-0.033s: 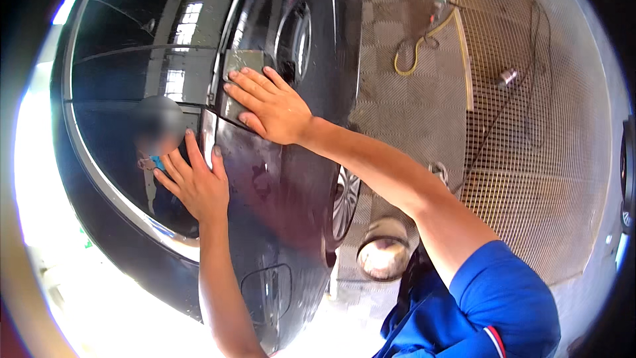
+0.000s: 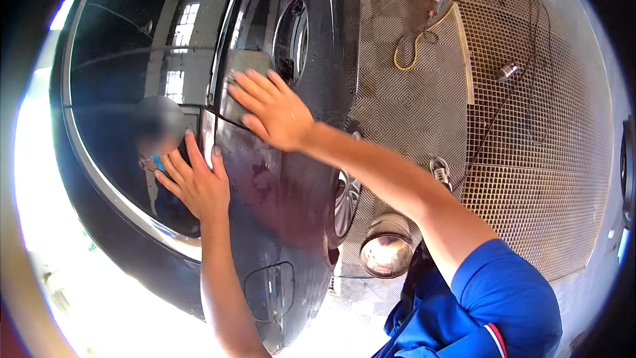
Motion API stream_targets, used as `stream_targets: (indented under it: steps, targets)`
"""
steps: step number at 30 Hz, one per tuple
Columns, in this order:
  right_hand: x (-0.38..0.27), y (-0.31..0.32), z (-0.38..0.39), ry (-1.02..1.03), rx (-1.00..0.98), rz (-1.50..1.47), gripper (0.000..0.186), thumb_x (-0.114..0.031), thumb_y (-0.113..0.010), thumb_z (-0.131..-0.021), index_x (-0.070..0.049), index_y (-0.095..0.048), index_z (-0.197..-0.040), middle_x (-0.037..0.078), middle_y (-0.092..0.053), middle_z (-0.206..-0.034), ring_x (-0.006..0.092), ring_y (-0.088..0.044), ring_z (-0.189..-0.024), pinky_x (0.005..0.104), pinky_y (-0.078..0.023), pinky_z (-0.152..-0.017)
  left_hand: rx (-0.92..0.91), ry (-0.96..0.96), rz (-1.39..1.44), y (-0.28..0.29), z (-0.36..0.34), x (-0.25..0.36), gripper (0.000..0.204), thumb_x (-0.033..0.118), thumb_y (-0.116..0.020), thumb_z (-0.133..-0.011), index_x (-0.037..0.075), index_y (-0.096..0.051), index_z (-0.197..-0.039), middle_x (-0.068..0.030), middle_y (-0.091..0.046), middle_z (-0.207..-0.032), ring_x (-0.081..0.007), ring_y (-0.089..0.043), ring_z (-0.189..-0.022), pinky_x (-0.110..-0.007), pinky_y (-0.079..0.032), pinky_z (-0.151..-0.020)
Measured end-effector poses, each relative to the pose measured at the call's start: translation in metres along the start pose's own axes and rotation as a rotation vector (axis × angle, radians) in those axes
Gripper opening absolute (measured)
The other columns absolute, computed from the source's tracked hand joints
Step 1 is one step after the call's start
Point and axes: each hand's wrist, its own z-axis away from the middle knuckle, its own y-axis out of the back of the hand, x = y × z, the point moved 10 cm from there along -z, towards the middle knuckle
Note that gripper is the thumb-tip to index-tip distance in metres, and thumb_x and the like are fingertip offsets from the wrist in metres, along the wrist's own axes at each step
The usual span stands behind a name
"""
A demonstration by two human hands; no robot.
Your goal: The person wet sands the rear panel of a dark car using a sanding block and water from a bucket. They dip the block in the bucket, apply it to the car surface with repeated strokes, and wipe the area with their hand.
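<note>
My right hand lies spread on a flat grey-green pad, pressing it against the dark car's door just below the window trim. The palm and fingers cover the pad's lower part; its upper end shows beyond the fingertips. My left hand rests with fingers apart on the rear side window and its chrome trim, holding nothing. The car's paint looks wet and glossy. To the right of the pad is the door handle.
A bucket stands on the patterned floor by the rear wheel, near a shoe. Farther off lie a power tool with a green pad, its yellow cord and a small container on floor grating.
My right hand and the pad have slid very slightly to the right on the door. My left hand stays on the window and trim.
</note>
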Motion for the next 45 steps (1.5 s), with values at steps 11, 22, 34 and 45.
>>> stream_targets:
  steps: [11,22,34,45]
  targets:
    - [0.011,0.007,-0.001,-0.173,0.175,-0.04,0.059,-0.034,-0.05,-0.105,-0.016,-0.041,-0.16,0.01,-0.035,-0.169,0.0295,-0.028,-0.158,0.0558,-0.015,-0.13,0.017,-0.02,-0.058,0.004,0.001,-0.004,0.065,0.039,-0.065,-0.099,0.017,-0.046,-0.157,-0.0167,-0.029,-0.169,-0.0396,-0.023,-0.158,-0.068,-0.017,-0.123]
    - [-0.026,-0.054,0.061,-0.173,-0.002,-0.157,0.059,-0.032,-0.048,-0.106,-0.016,-0.039,-0.161,0.013,-0.033,-0.169,0.0329,-0.026,-0.159,0.0569,-0.013,-0.129,-0.118,-0.015,-0.13,-0.018,0.057,-0.03,0.062,0.04,-0.063,-0.101,0.016,-0.047,-0.156,-0.0175,-0.028,-0.169,-0.0394,-0.023,-0.158,-0.068,-0.018,-0.123]
    - [-0.018,-0.061,0.053,-0.019,-0.09,-0.023,0.064,-0.037,-0.05,-0.103,-0.018,-0.037,-0.162,0.01,-0.029,-0.172,0.0287,-0.024,-0.16,0.0589,-0.015,-0.129,-0.045,0.07,-0.046,-0.037,0.065,-0.046,0.062,0.036,-0.063,-0.101,0.016,-0.046,-0.158,-0.0174,-0.027,-0.17,-0.0388,-0.018,-0.16,-0.067,-0.015,-0.125]
    - [-0.009,-0.109,0.048,-0.001,-0.15,0.124,0.059,-0.042,-0.044,-0.107,-0.015,-0.042,-0.16,0.015,-0.033,-0.169,0.0339,-0.028,-0.158,0.058,-0.015,-0.128,0.011,0.028,0.085,-0.083,0.049,-0.054,0.065,0.046,-0.063,-0.099,0.018,-0.048,-0.156,-0.0139,-0.032,-0.168,-0.035,-0.024,-0.159,-0.062,-0.017,-0.126]
